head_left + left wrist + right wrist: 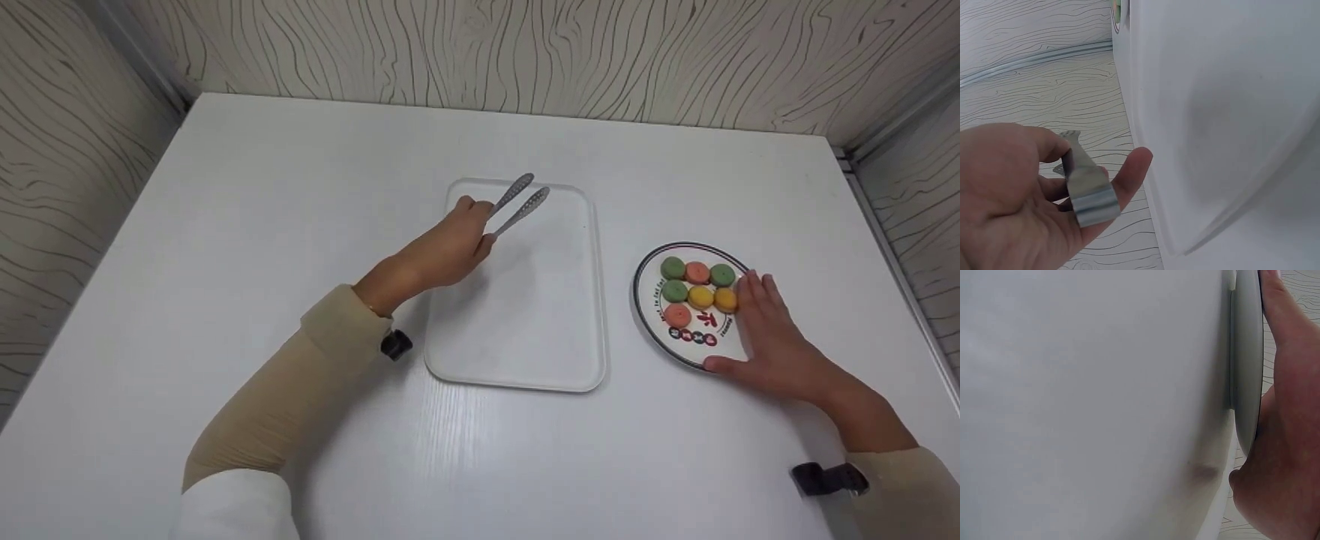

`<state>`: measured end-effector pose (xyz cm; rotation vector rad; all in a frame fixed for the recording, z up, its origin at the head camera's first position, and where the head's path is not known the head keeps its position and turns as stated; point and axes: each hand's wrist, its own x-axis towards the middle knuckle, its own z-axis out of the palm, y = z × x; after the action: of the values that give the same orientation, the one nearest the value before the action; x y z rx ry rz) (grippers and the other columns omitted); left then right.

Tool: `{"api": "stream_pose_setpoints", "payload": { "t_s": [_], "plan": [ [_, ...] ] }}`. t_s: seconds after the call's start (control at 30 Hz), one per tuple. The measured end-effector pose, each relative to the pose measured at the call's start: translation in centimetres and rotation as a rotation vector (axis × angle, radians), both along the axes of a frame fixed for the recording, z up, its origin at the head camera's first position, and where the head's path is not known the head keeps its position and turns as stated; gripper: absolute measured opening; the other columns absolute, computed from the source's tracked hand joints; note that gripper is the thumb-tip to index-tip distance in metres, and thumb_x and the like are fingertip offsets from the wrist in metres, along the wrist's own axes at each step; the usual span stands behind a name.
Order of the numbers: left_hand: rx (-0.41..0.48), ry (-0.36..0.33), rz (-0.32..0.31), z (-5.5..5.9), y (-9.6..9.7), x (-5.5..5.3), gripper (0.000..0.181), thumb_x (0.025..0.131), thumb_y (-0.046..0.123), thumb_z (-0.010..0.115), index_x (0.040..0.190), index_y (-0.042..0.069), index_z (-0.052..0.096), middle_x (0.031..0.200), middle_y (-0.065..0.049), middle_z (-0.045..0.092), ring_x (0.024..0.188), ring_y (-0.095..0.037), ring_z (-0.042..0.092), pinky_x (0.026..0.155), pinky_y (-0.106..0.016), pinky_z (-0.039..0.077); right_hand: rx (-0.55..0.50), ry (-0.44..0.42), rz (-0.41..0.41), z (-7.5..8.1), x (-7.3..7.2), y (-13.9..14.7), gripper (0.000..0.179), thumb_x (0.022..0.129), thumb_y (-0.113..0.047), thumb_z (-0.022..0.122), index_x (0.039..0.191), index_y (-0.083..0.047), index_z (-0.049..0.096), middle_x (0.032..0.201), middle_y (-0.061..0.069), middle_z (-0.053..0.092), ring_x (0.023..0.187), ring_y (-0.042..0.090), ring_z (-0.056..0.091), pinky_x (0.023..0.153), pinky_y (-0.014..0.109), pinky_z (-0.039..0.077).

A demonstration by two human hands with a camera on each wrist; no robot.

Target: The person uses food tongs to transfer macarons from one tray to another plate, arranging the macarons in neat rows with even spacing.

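Observation:
My left hand (pixel 454 244) grips a pair of metal tongs (pixel 534 202) over the upper part of a white rectangular tray (pixel 525 330). The perforated tips stand apart and point away to the upper right. In the left wrist view, the bent end of the tongs lies between thumb and fingers. On the right, a round plate (pixel 731 351) with a dark-lined rim bears several macarons (pixel 700 297) in green, pink and yellow. My right hand (pixel 776 352) touches that plate's right edge, fingers extended along it and thumb spread to the lower rim.
Both the tray and the plate lie on a white table (pixel 262 187). Wood-grain patterned panels (pixel 517 52) stand behind the table and along its sides. A black strap piece (pixel 396 345) sticks out at the left cuff, another (pixel 829 478) at the right.

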<state>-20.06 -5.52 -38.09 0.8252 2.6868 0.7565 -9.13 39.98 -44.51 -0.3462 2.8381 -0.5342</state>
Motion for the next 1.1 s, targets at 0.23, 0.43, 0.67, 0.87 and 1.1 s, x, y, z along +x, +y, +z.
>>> {"api": "stream_pose_setpoints", "payload": {
  "t_s": [0.23, 0.43, 0.67, 0.87, 1.1],
  "plan": [
    [-0.002, -0.05, 0.126, -0.4, -1.5, -0.1, 0.043, 0.109, 0.011, 0.044, 0.142, -0.015, 0.035, 0.122, -0.026, 0.047, 0.1, -0.026, 0.057, 0.083, -0.037, 0.056, -0.014, 0.017, 0.003, -0.1, 0.0, 0.1, 0.125, 0.085, -0.049, 0.078, 0.158, 0.007, -0.007, 0.165, 0.029, -0.012, 0.151, 0.04, -0.022, 0.121, 0.06, -0.002],
    [0.031, -0.148, 0.337, -0.6, -3.0, -0.3, 0.041, 0.109, 0.011, 0.041, 0.136, -0.019, 0.036, 0.12, -0.028, 0.045, 0.095, -0.029, 0.06, 0.072, -0.039, 0.059, -0.019, 0.018, 0.003, 0.0, 0.1, 0.1, 0.125, 0.086, -0.049, 0.077, 0.158, 0.006, -0.007, 0.165, 0.029, -0.012, 0.151, 0.04, -0.022, 0.121, 0.06, -0.003],
    [0.067, -0.2, 0.447, -1.0, -4.6, -0.4, 0.038, 0.107, 0.009, 0.04, 0.13, -0.021, 0.037, 0.118, -0.03, 0.043, 0.088, -0.034, 0.065, 0.062, -0.038, 0.06, -0.002, 0.016, 0.001, -0.1, 0.0, 0.1, 0.126, 0.085, -0.05, 0.078, 0.158, 0.006, -0.007, 0.165, 0.029, -0.011, 0.151, 0.04, -0.022, 0.122, 0.058, -0.003],
    [0.053, -0.222, 0.471, -1.2, -5.8, -0.4, 0.042, 0.108, 0.01, 0.039, 0.133, -0.022, 0.032, 0.12, -0.032, 0.042, 0.085, -0.037, 0.067, 0.061, -0.036, 0.06, 0.002, 0.02, -0.001, -0.2, 0.0, 0.1, 0.126, 0.085, -0.05, 0.077, 0.158, 0.007, -0.007, 0.165, 0.03, -0.011, 0.151, 0.041, -0.021, 0.121, 0.06, -0.001],
    [0.012, -0.258, 0.484, -1.4, -7.3, -0.4, 0.045, 0.108, 0.011, 0.035, 0.135, -0.024, 0.027, 0.126, -0.036, 0.038, 0.088, -0.04, 0.068, 0.06, -0.034, 0.059, -0.002, 0.005, -0.006, -0.1, 0.0, 0.0, 0.126, 0.085, -0.05, 0.077, 0.158, 0.006, -0.008, 0.166, 0.028, -0.013, 0.151, 0.04, -0.022, 0.12, 0.064, 0.001]
  ]
}}
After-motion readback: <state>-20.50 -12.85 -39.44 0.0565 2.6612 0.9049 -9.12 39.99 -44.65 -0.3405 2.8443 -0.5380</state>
